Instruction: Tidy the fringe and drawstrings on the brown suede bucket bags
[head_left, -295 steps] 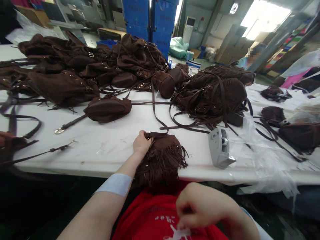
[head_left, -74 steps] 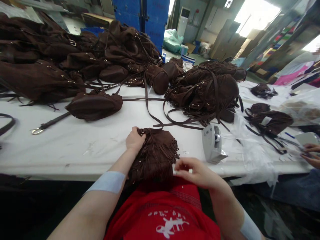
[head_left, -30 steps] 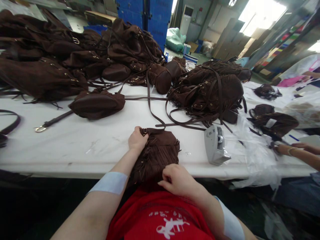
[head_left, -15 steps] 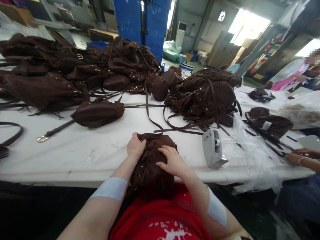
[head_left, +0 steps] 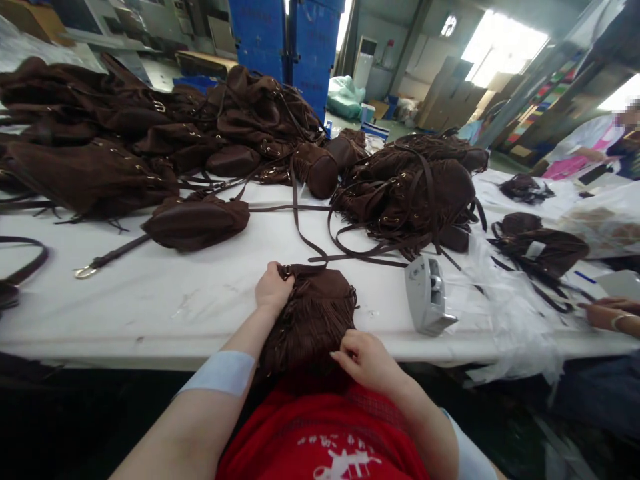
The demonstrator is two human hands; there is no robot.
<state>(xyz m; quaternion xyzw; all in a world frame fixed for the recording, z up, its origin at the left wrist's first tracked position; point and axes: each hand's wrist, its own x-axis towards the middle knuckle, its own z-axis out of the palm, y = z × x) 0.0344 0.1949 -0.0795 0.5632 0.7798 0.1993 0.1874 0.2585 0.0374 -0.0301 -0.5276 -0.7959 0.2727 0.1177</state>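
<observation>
At far left on the white-covered table (head_left: 125, 320), a heap of dark brown suede bags with gold eyelets (head_left: 95, 177) lies slumped; their contents are not visible. Right of it rests a dark brown bag with a smooth base (head_left: 197, 225), on its side. The left hand (head_left: 274, 290) grips the upper left edge of a dark brown fringed bag (head_left: 325, 303), fingers closed on its strap end. That bag lies at the table's near edge, in front of the red garment (head_left: 310, 427); its interior is hidden. Behind stand tall stacked blue bins (head_left: 315, 60), contents not seen, and a pale green plastic sack (head_left: 345, 99), bulging. The right hand (head_left: 364, 357) is at the fringed bag's lower right side, fingers curled; whether it pinches anything cannot be told. Farther right lie a heap of brown fringed bags (head_left: 405, 200), a grey tape dispenser (head_left: 425, 300), crumpled clear film (head_left: 515, 320) and a brown bag with a white label (head_left: 555, 253). A clear plastic bag (head_left: 607, 217) shows tan contents, indistinct. A co-worker's hand (head_left: 603, 313) is at the right edge.
</observation>
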